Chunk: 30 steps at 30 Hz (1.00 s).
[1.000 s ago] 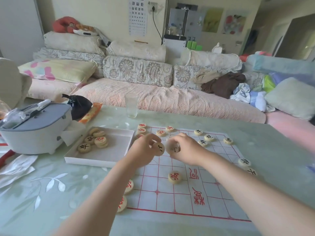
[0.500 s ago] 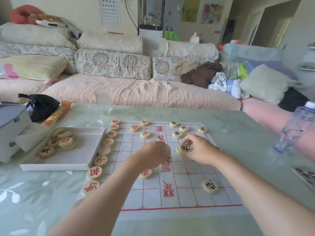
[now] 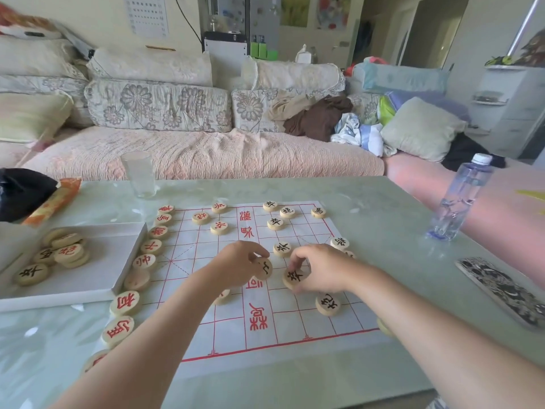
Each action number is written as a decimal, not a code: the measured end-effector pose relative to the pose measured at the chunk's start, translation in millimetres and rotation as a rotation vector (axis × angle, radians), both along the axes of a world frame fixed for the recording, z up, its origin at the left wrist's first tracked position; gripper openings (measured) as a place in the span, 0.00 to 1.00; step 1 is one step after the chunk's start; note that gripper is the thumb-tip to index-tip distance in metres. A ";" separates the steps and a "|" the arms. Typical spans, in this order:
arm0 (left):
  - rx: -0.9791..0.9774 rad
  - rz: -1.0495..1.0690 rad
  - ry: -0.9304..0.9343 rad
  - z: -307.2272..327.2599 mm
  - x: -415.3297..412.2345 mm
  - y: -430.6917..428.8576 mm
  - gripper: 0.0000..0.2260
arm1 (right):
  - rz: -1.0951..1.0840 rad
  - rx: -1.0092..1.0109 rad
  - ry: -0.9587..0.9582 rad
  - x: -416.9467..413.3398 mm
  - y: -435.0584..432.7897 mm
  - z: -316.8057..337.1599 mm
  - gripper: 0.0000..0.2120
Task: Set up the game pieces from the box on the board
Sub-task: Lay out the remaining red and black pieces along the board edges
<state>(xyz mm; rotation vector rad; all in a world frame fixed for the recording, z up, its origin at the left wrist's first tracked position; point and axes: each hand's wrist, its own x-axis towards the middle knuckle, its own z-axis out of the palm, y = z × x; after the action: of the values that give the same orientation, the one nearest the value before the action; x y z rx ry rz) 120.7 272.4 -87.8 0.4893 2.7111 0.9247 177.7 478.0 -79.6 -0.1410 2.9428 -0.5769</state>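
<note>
We have each hand's grip clamped on one round wooden black-marked disc, left hand (image 3: 236, 268) and right hand (image 3: 321, 271) over the middle of the white red-gridded paper board (image 3: 295, 329), held edgewise for placing; spares remain in the white box (image 3: 97, 278) left of it.

1. We see both our forearms bare from elbow to wrist, with no sleeve reaching into view.
2. Our left hand (image 3: 236, 268) wears no ring, watch or glove.
3. Our right hand (image 3: 321, 271) is likewise unadorned, its short-nailed fingers (image 3: 296, 261) showing plainly.
</note>
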 end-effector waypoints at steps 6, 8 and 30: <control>0.186 0.087 -0.060 5.4 0.5 4.7 0.07 | 0.035 0.055 0.027 7.4 -1.7 -0.9 0.13; 0.261 0.099 -0.080 9.8 1.7 7.1 0.06 | -0.003 -0.061 0.051 9.7 -4.4 4.0 0.12; 0.091 0.044 0.269 2.3 -30.7 65.2 0.11 | -0.388 -0.257 0.340 -45.4 53.6 7.3 0.09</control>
<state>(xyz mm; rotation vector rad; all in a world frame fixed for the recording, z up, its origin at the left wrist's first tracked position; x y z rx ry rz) 89.9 337.6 -85.6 0.6151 2.9390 1.0667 132.3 531.6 -72.3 0.3506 3.2272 -1.0821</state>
